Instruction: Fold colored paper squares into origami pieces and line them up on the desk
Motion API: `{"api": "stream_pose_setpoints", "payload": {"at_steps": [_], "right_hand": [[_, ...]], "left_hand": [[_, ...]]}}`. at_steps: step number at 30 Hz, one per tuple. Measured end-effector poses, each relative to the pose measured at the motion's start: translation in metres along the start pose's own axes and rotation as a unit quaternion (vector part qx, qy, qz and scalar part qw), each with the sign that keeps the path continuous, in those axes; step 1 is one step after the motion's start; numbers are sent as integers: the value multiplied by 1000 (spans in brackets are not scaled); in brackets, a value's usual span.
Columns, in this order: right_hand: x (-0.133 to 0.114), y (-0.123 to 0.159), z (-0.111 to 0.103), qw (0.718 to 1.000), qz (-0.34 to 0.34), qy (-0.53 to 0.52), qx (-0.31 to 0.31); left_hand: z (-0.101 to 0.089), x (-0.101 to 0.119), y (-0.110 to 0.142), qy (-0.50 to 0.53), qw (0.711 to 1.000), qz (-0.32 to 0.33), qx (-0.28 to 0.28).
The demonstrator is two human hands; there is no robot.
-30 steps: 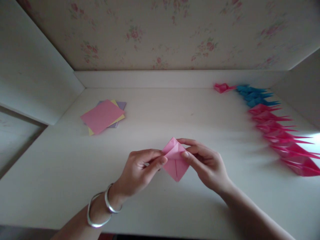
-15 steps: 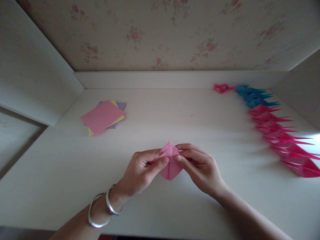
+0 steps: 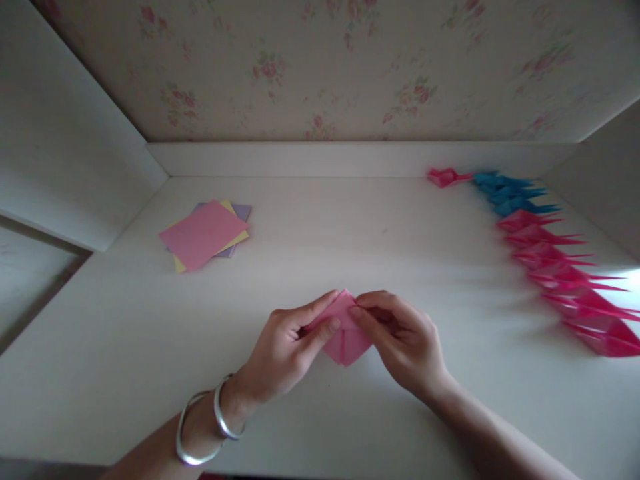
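We find the folded pink origami paper (image 3: 345,345) between both hands, over the near-middle part of the white desk (image 3: 320,420). Our left hand (image 3: 285,347), two silver bangles (image 3: 230,435) at its wrist, is clamped on the paper's left side, thumb in front. Our right hand (image 3: 405,333) pinches the upper right edge. Well apart, we record pink, yellow and purple paper sheets (image 3: 204,235) at left; blue origami figures (image 3: 515,195) and deep-pink origami figures (image 3: 557,273) line the right.

Left hand (image 3: 285,347) and right hand (image 3: 406,339) both pinch.
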State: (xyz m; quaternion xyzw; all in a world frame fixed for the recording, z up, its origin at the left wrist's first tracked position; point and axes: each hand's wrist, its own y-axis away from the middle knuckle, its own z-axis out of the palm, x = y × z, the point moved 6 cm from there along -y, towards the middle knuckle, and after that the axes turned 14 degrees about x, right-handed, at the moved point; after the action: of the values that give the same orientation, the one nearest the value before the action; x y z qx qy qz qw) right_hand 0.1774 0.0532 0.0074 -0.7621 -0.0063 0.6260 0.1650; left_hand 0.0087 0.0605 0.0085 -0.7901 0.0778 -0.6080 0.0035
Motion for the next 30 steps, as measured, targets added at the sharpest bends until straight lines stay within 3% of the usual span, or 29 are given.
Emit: {"api": "stream_pose_setpoints", "payload": {"at_steps": [5,16,24,30], "right_hand": [[8,1,1,998,55,-33,2],[7,0,1,997,71,-32,11],[14,-9,-6,991,117,-48,53],[18,-8,-5,987,148,-45,33]], "left_hand": [[-1,1,0,-30,999,22,8],[1,3,-1,-56,997,43,8],[8,-2,7,27,994,-43,-95],[9,-4,7,58,992,-74,-87]]}}
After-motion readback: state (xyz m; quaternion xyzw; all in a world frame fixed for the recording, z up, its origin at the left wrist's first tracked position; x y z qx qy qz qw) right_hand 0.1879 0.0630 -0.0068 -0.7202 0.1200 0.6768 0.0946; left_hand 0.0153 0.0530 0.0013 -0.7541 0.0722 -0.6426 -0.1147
